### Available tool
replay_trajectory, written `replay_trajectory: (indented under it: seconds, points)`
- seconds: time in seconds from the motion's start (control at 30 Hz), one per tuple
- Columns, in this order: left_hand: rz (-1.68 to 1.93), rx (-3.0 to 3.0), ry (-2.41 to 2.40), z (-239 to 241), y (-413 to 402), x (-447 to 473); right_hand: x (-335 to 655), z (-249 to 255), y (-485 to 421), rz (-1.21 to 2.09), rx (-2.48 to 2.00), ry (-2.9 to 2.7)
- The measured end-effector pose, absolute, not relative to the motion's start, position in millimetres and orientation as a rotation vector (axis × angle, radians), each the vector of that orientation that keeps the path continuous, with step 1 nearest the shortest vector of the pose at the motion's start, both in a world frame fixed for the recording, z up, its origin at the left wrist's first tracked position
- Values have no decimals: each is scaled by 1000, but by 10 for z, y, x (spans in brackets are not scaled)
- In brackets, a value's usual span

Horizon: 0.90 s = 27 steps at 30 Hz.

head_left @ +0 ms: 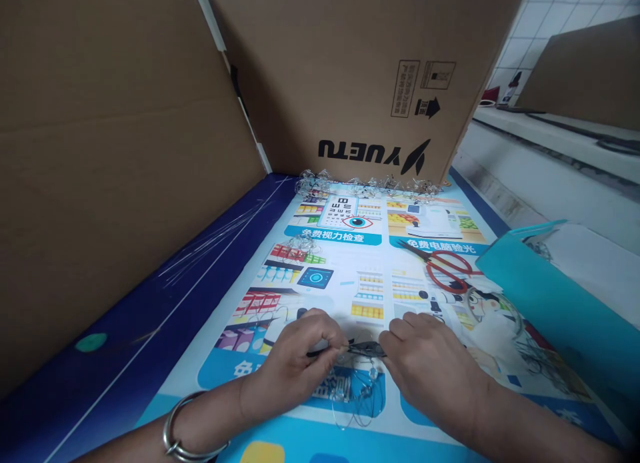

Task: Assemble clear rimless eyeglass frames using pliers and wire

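Low centre of the frame: left hand and right hand both pinch the small dark pliers over beaded wire, holding it steady; scissors lie just above.

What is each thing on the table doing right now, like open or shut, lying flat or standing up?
Left hand: pinched shut on the small black tool.
Right hand: closed on the small black tool's other end.
Small black tool: held level between both hands, just above the poster.
Thin beaded wire: looped loosely under the hands.
Red-handled scissors: lying flat, blades shut.
Brown cardboard box: standing, print upside down.
Teal paper bag: lying open.
Silver bangle: on left wrist.
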<state>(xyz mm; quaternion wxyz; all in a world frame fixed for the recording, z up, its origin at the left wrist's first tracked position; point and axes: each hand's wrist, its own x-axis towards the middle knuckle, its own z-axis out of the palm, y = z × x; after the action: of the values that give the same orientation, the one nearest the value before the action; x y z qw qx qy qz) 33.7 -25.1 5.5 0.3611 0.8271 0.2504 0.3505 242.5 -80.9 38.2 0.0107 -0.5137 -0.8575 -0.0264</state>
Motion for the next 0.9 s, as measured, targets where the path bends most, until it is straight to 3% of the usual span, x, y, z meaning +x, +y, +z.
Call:
replay_trajectory:
  seconds: [0.9]
  points:
    - [875, 2089, 811, 57, -251, 350, 2412, 390, -840, -346, -1618, -2641]
